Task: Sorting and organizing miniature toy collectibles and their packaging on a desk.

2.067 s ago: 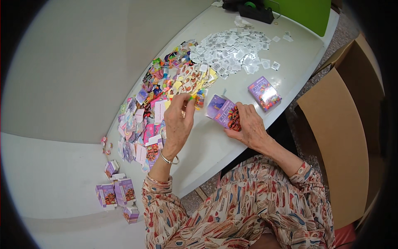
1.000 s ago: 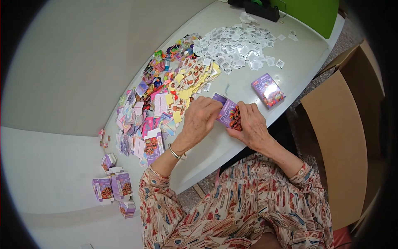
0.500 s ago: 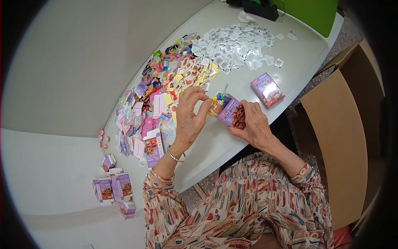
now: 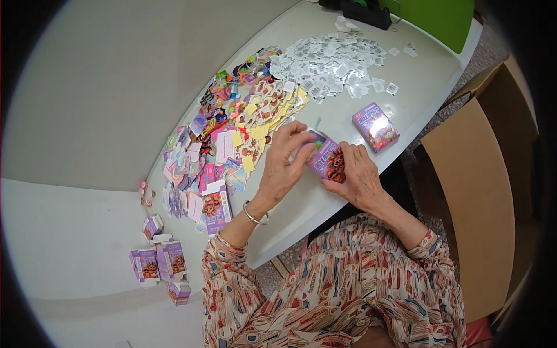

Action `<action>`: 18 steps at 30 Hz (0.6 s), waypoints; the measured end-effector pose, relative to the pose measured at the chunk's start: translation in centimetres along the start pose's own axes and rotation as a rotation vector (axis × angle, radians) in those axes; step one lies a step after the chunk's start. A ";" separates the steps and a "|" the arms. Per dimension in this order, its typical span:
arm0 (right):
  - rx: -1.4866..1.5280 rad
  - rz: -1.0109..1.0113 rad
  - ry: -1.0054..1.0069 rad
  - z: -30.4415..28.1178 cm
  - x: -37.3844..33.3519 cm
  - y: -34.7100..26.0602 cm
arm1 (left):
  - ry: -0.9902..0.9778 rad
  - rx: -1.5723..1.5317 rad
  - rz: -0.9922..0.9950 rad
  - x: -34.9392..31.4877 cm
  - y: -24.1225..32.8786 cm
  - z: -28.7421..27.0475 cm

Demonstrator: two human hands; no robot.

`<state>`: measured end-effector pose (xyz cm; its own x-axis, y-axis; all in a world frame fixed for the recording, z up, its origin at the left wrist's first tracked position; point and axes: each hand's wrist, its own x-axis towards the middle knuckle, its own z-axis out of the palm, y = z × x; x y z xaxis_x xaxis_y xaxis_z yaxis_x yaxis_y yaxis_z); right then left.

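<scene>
In the fingers of my right hand (image 4: 358, 177), a small purple printed carton (image 4: 326, 162) is held tilted above the table, its open end toward the upper left. My left hand (image 4: 285, 162) has its fingers curled closed at that open end. A bit of green and blue shows there beside the fingertips; most of what lies under them is hidden. To the right on the table lies another purple carton (image 4: 376, 127), closed. An open purple carton (image 4: 216, 209) with white flaps rests left of my left wrist.
A heap of small white packets (image 4: 328, 64) covers the far table. Colourful toys (image 4: 223, 95), sticker sheets (image 4: 270, 104) and cards (image 4: 180, 168) spread along the left edge. Several purple cartons (image 4: 159, 261) stand lower left. A large cardboard box (image 4: 473, 214) stands at the right; a tape dispenser (image 4: 366, 14) is at the back.
My left hand has moved right, up to the carton's mouth. The bright multicoloured toy bits seen at that opening are now mostly out of sight. My right hand keeps its grip on the carton.
</scene>
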<state>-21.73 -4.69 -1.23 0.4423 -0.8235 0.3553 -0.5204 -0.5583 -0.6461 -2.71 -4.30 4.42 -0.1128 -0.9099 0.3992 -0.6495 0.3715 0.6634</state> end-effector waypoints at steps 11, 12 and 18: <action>0.038 -0.006 0.065 0.5 -0.4 0.4 | -0.370 -0.137 -0.131 -0.8 -0.2 -1.5; 0.117 0.037 0.072 0.8 -0.4 0.6 | -0.397 -0.169 -0.156 -0.4 0.1 -2.0; 0.362 0.180 0.103 2.0 0.2 1.8 | 0.041 -0.488 -0.355 3.6 -5.0 -6.1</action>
<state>-21.15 -5.65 -3.72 0.2827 -0.9209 0.2685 -0.2847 -0.3478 -0.8933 4.76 -8.33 6.44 0.0836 -0.9895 0.1178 -0.2212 0.0969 0.9704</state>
